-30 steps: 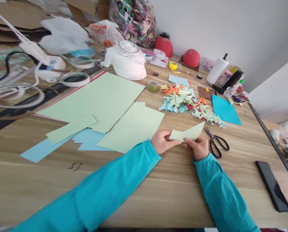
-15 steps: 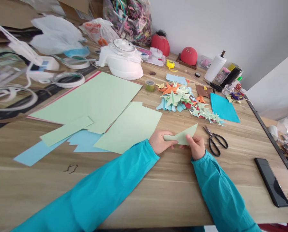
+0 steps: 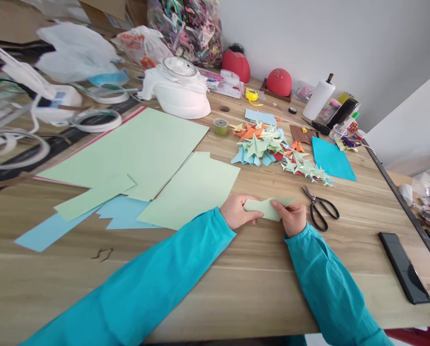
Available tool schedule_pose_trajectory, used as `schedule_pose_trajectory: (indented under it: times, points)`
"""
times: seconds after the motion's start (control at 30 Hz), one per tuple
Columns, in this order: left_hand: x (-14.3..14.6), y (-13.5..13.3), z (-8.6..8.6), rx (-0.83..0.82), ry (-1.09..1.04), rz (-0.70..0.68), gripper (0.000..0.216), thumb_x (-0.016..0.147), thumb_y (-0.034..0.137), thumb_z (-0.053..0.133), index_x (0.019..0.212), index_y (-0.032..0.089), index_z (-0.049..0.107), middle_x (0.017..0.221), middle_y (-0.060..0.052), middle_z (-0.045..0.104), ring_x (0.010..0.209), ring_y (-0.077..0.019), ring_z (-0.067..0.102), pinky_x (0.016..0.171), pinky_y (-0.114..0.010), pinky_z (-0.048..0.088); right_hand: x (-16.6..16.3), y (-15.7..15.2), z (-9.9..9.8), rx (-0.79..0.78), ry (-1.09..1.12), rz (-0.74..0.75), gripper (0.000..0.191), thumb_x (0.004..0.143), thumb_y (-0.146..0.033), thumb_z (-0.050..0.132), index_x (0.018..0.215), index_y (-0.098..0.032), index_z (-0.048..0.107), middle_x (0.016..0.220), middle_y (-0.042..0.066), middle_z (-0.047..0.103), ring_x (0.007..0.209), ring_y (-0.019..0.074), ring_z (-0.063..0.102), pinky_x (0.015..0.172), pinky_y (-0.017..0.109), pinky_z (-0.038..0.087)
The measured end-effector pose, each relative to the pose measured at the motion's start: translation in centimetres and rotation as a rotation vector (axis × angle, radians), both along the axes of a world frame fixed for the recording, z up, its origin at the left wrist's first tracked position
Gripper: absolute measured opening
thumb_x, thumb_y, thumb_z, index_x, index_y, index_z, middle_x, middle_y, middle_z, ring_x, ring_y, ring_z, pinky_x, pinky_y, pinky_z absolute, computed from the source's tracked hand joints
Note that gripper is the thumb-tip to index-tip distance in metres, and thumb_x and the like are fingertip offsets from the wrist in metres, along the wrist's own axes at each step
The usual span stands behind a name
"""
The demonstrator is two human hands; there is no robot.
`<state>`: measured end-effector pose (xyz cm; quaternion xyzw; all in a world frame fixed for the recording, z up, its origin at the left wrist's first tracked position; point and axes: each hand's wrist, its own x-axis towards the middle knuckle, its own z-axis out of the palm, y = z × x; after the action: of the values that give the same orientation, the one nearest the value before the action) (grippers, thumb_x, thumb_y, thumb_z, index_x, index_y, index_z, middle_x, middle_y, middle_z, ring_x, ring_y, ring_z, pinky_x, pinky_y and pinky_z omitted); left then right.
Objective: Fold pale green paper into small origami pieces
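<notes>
My fingers (image 3: 277,206) pinch the pale green paper piece (image 3: 263,209), left hand (image 3: 236,212) at its left end, right hand (image 3: 294,218) at its right, low over the wooden table (image 3: 258,269) | black scissors (image 3: 321,210) just to the right | large green sheet (image 3: 195,185) to the left | origami pile (image 3: 268,146) farther back

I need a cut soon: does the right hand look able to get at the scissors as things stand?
Probably yes: the scissors lie on the table just beside the right hand, nothing between. But it pinches the folded green paper with the left hand, so it must let go first.
</notes>
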<state>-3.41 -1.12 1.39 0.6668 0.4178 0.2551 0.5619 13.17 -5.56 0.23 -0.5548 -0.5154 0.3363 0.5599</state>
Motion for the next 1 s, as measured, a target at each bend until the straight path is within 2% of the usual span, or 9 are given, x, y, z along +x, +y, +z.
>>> schedule_pose_trajectory:
  times: [0.1,0.27,0.5,0.6,0.67,0.77,0.87,1.0]
  points:
    - [0.0,0.0,-0.2,-0.01,-0.017,0.001,0.024,0.062,0.029,0.068,0.08,0.013,0.068,0.047,0.001,0.063,0.047,-0.0139,0.059,0.053,-0.023,0.045,0.0,0.0,0.1,0.015,0.03,0.01,0.009,0.066,-0.03,0.07,0.072,-0.023,0.074,0.073,0.001,0.073,0.069,0.0199,0.067,0.063,0.032,0.054]
    - [0.0,0.0,-0.8,0.012,0.008,-0.022,0.023,0.063,0.031,0.067,0.079,0.014,0.07,0.05,-0.001,0.064,0.047,-0.0137,0.059,0.052,-0.022,0.046,-0.2,-0.1,0.5,-0.053,0.023,0.018,0.01,0.057,-0.028,0.077,0.066,-0.024,0.074,0.071,0.002,0.073,0.064,0.0203,0.066,0.056,0.031,0.054]
    - [0.0,-0.1,-0.8,-0.003,-0.045,-0.041,0.025,0.071,0.037,0.061,0.075,0.014,0.07,0.044,0.001,0.06,0.043,-0.0117,0.056,0.049,-0.02,0.043,-0.2,-0.1,0.4,-0.05,0.012,0.032,0.009,0.058,-0.03,0.077,0.064,-0.024,0.073,0.067,0.001,0.072,0.063,0.0206,0.065,0.058,0.032,0.053]
    - [0.1,-0.1,-0.8,0.016,-0.03,-0.032,0.026,0.073,0.039,0.06,0.066,0.016,0.07,0.042,0.001,0.059,0.041,-0.0106,0.053,0.049,-0.02,0.041,0.1,-0.1,0.0,-0.089,0.043,0.0,0.017,0.065,-0.038,0.071,0.068,-0.022,0.074,0.068,0.002,0.072,0.063,0.0193,0.064,0.056,0.029,0.05]
    - [0.1,0.0,-0.8,0.015,-0.008,-0.035,0.026,0.073,0.039,0.06,0.063,0.016,0.069,0.041,0.001,0.059,0.041,-0.0105,0.053,0.05,-0.02,0.042,0.2,-0.1,-0.3,-0.123,0.115,-0.038,0.029,0.072,-0.046,0.064,0.075,-0.019,0.074,0.065,0.003,0.071,0.06,0.0176,0.063,0.052,0.027,0.048]
    - [0.1,0.1,-0.9,-0.024,-0.001,-0.039,0.024,0.072,0.038,0.061,0.07,0.016,0.071,0.041,0.002,0.059,0.041,-0.0108,0.054,0.05,-0.02,0.042,0.3,0.1,-0.4,-0.157,0.301,-0.087,0.046,0.075,-0.055,0.055,0.086,-0.014,0.071,0.063,0.005,0.069,0.053,0.0162,0.061,0.046,0.026,0.045]
    - [0.0,0.2,-0.8,-0.04,-0.002,-0.031,0.023,0.071,0.036,0.062,0.069,0.015,0.07,0.041,0.002,0.059,0.04,-0.0109,0.054,0.048,-0.02,0.042,0.4,0.4,0.1,-0.139,0.455,-0.127,0.049,0.076,-0.057,0.053,0.09,-0.012,0.067,0.065,0.007,0.069,0.051,0.016,0.061,0.043,0.025,0.044]
    - [-0.1,0.1,-0.3,-0.07,-0.046,0.012,0.022,0.069,0.034,0.063,0.064,0.014,0.068,0.04,0.001,0.058,0.038,-0.0099,0.052,0.046,-0.02,0.042,0.6,0.7,0.4,-0.117,0.548,-0.116,0.051,0.074,-0.06,0.053,0.088,-0.013,0.066,0.066,0.007,0.069,0.053,0.0159,0.062,0.044,0.025,0.046]
